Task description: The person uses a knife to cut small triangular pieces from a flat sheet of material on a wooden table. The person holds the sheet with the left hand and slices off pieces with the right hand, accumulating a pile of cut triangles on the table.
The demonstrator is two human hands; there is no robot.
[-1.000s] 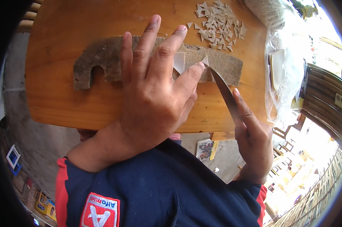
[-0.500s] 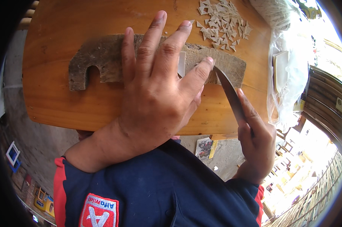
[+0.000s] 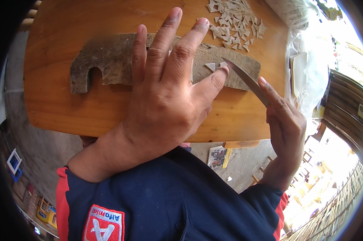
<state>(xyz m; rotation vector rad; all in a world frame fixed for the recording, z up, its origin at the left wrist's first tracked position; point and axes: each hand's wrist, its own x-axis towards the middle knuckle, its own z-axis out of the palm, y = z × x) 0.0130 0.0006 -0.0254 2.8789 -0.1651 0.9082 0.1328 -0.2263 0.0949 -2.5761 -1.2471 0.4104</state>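
My left hand [image 3: 167,94] lies over a worn wooden board [image 3: 115,56], its fingers stretched out and spread. The thumb points right, its tip beside a small pale cut piece [image 3: 223,64] on the board. Another pale triangular piece [image 3: 210,67] rests just left of it. A thin pale edge shows by the forefinger; the palm hides the rest. My right hand [image 3: 286,128] is closed around a knife, forefinger along its back. The knife blade [image 3: 249,83] slants up and left over the board's right end, tip near the left thumb; its handle is hidden in the hand.
Many small pale triangular pieces [image 3: 235,24] lie heaped beyond the board on the wooden table [image 3: 89,116]. Clear plastic bags [image 3: 306,76] stand along the table's right edge, with pale flat sheets [image 3: 297,74] inside. A printed paper [image 3: 217,156] lies on the floor.
My right hand and the knife have moved right, away from the left thumb. Cut pieces now show by the thumb. My left hand and the board have shifted slightly.
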